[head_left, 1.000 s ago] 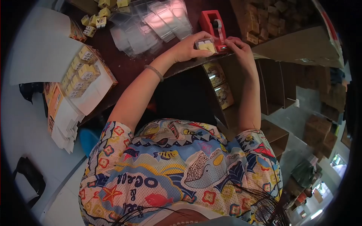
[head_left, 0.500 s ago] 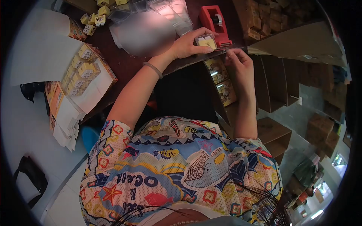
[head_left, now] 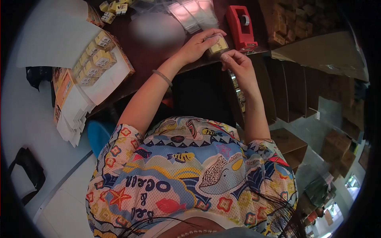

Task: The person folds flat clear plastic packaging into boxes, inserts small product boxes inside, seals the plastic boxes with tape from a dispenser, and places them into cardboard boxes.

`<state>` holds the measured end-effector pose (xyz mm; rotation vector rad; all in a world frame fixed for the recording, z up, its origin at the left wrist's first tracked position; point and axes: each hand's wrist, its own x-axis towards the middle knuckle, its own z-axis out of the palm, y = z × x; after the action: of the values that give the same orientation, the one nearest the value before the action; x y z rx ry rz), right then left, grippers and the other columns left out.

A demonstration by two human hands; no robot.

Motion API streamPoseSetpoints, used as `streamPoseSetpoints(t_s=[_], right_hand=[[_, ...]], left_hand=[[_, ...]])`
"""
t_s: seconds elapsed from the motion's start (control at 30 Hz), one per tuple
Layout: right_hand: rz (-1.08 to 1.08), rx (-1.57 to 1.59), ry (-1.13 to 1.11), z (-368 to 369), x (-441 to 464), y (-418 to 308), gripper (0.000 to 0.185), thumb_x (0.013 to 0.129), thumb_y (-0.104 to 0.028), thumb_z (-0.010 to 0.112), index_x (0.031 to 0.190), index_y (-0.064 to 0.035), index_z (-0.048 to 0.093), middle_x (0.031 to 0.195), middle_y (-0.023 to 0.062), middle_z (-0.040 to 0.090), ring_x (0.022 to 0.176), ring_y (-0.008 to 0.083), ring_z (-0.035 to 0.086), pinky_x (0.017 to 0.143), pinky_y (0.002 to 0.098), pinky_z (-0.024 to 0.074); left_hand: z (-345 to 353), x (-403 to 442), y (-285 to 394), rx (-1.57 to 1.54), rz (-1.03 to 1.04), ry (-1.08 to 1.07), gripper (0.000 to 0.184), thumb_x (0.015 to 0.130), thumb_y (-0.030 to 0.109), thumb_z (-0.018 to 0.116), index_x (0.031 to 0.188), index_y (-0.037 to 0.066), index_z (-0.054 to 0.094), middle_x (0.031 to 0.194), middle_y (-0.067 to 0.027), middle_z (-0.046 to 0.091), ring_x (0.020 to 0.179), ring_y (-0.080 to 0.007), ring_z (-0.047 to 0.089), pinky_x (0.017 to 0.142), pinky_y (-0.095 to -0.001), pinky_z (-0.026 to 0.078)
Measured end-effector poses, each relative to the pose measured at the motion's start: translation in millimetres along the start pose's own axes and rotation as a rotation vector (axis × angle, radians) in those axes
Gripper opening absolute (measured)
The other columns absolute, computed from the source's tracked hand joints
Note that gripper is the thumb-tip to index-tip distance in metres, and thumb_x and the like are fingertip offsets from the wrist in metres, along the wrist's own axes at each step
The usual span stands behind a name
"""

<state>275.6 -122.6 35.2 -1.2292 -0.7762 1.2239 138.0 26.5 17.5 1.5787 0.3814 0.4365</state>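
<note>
My left hand point(head_left: 202, 45) is closed around a small clear box with a yellow face point(head_left: 218, 46), held at the table's front edge. At the box's near right corner, my right hand point(head_left: 240, 67) has thumb and forefinger pinched together. Whatever lies between those fingertips is too small to make out. Just right of the box stands a red tape dispenser point(head_left: 239, 29) with a roll in it. Flat clear plastic cases point(head_left: 194, 16) lie beyond my left hand.
Several small yellow blocks point(head_left: 115, 8) sit at the back left. An open carton point(head_left: 119, 65) on the left holds more of them. Cardboard boxes point(head_left: 291, 93) stand to the right, one with many small brown packs point(head_left: 289, 20). A blurred patch covers part of the table.
My right hand has moved left from the dispenser's front end to the corner of the clear box. The left hand still grips the box, now tilted differently. The whole view has shifted slightly.
</note>
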Motion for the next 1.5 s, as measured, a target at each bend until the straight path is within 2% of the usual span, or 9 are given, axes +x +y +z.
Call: streamPoseSetpoints(t_s=[0.3, 0.47, 0.6, 0.73, 0.8, 0.93, 1.13, 1.3, 1.5], right_hand=[[-0.15, -0.734, 0.337, 11.7, 3.2, 21.5, 0.032, 0.091, -0.026, 0.071, 0.101, 0.003, 0.061, 0.078, 0.0052, 0.064, 0.071, 0.0114, 0.059, 0.063, 0.0279, 0.0495], [-0.237, -0.22, 0.239, 28.3, -6.7, 15.9, 0.058, 0.085, -0.018, 0.075, 0.133, -0.0021, 0.048, 0.105, 0.0159, 0.064, 0.088, 0.0224, 0.064, 0.078, 0.0322, 0.0507], [-0.719, -1.064, 0.165, 21.5, 9.4, -31.1, 0.064, 0.075, -0.011, 0.079, 0.133, -0.0046, 0.051, 0.119, 0.0142, 0.059, 0.108, 0.03, 0.057, 0.094, 0.0389, 0.0468], [-0.727, -0.924, 0.012, 15.2, 24.4, -20.3, 0.062, 0.073, -0.013, 0.08, 0.13, -0.0063, 0.056, 0.122, 0.0138, 0.058, 0.112, 0.0331, 0.054, 0.096, 0.0416, 0.0452], [-0.76, -0.93, 0.277, -10.2, 18.0, -39.8, 0.048, 0.077, -0.016, 0.079, 0.121, -0.0051, 0.062, 0.119, 0.0132, 0.061, 0.109, 0.032, 0.056, 0.094, 0.0404, 0.0459], [-0.166, -0.709, 0.371, -76.4, 35.9, -28.3, 0.024, 0.09, -0.025, 0.068, 0.089, -0.0018, 0.071, 0.11, 0.0122, 0.064, 0.102, 0.0265, 0.059, 0.086, 0.0331, 0.046], [-0.407, -0.698, 0.514, -76.5, 31.3, -11.0, 0.023, 0.088, -0.021, 0.07, 0.088, 0.0017, 0.07, 0.107, 0.0099, 0.064, 0.102, 0.0187, 0.059, 0.086, 0.0315, 0.045], [-0.035, -0.22, 0.474, -65.8, 0.6, 19.5, 0.018, 0.093, -0.022, 0.069, 0.088, -0.0041, 0.07, 0.066, -0.0047, 0.057, 0.05, 0.0039, 0.049, 0.046, 0.0193, 0.0399], [-0.061, -0.044, 0.313, -46.9, -19.9, 16.7, 0.021, 0.095, -0.021, 0.065, 0.092, -0.0011, 0.069, 0.078, -0.0015, 0.063, 0.071, 0.0056, 0.056, 0.066, 0.0219, 0.0456]], left_hand=[[6.9, -10.6, -4.0, -0.289, -0.022, 0.104, 0.032, 0.101, 0.03, 0.049, 0.12, 0.005, 0.057, 0.116, -0.0084, 0.061, 0.111, -0.0174, 0.058, 0.096, -0.0325, 0.047], [30.3, -38.8, 17.1, -0.853, 0.034, 0.269, 0.045, 0.105, 0.04, 0.035, 0.118, 0.003, 0.056, 0.121, -0.0143, 0.06, 0.117, -0.0249, 0.057, 0.102, -0.0405, 0.045], [2.8, -33.0, 14.0, -0.374, 0.2, 0.289, 0.039, 0.102, 0.03, 0.05, 0.129, 0.002, 0.05, 0.129, -0.0131, 0.057, 0.12, -0.0227, 0.054, 0.107, -0.0378, 0.041], [-3.1, -14.6, 12.3, 0.054, 0.047, 0.083, 0.058, 0.086, 0.016, 0.07, 0.138, 0.007, 0.044, 0.125, -0.0095, 0.058, 0.113, -0.0177, 0.057, 0.098, -0.0327, 0.047], [-7.9, -12.8, 7.3, -0.049, 0.006, 0.043, 0.057, 0.086, 0.019, 0.072, 0.137, 0.009, 0.048, 0.124, -0.0082, 0.059, 0.112, -0.0163, 0.058, 0.096, -0.0312, 0.048], [6.4, 8.4, -4.6, -0.062, -0.001, -0.039, 0.047, 0.087, 0.02, 0.071, 0.13, 0.008, 0.056, 0.117, -0.0051, 0.063, 0.108, -0.0142, 0.06, 0.096, -0.0301, 0.048], [25.9, 47.3, -2.6, 0.028, -0.038, -0.106, 0.047, 0.087, 0.022, 0.073, 0.129, 0.007, 0.058, 0.111, -0.0045, 0.067, 0.102, -0.013, 0.062, 0.093, -0.0299, 0.049], [24.5, 47.4, -5.0, 0.138, 0.013, -0.079, 0.046, 0.086, 0.022, 0.074, 0.127, 0.007, 0.06, 0.11, -0.0047, 0.068, 0.101, -0.013, 0.063, 0.091, -0.0294, 0.05], [38.0, 34.6, -7.6, 0.068, 0.049, 0.144, 0.039, 0.089, 0.017, 0.069, 0.126, 0.007, 0.061, 0.11, -0.0054, 0.067, 0.1, -0.0128, 0.063, 0.09, -0.0284, 0.05]])
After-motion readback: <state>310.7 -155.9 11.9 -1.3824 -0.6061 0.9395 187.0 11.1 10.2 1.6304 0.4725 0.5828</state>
